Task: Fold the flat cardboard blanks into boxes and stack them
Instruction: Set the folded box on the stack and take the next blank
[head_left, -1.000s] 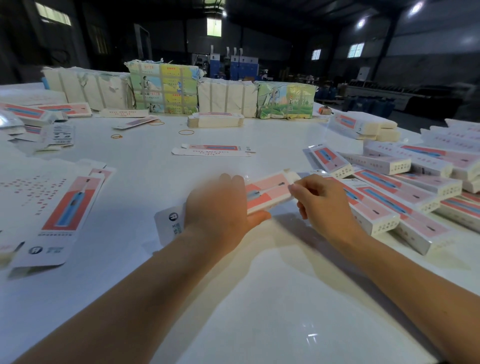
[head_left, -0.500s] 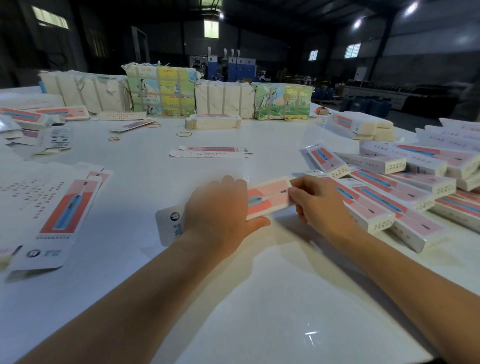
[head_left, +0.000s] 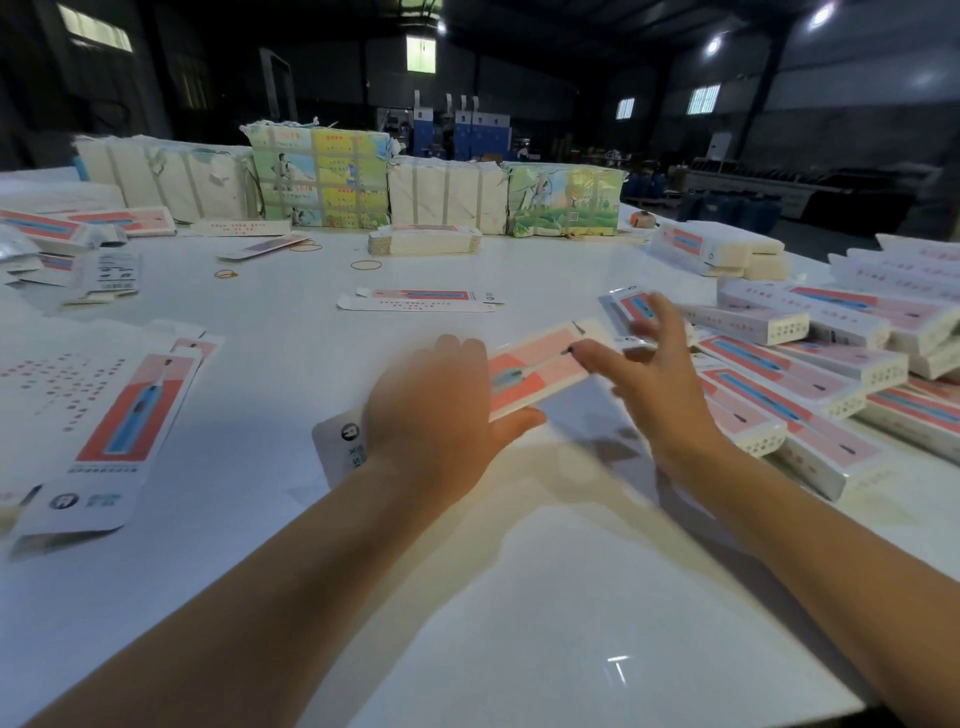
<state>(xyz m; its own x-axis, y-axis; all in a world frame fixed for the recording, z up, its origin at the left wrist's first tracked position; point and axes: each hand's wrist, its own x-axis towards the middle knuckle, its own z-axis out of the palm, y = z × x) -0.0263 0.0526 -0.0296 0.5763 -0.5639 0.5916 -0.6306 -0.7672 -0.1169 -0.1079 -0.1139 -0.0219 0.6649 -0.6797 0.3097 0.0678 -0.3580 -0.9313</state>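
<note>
On the white table (head_left: 519, 597), flat pink-and-white printed cardboard blanks (head_left: 124, 415) lay at left. At centre the left hand (head_left: 441, 410) gripped a half-folded pink-and-white carton (head_left: 540, 369). The blurred right hand (head_left: 654, 379), fingers spread, hovered beside it before stacked finished boxes (head_left: 810, 379).

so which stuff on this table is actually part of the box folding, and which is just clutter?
Part of the job:
- box being folded, gripped by the left hand
- right hand, open beside it
- finished boxes piled on the right
- flat blanks on the left

Lying about:
- rubber bands
- wrapped bundles at the back of the table
</note>
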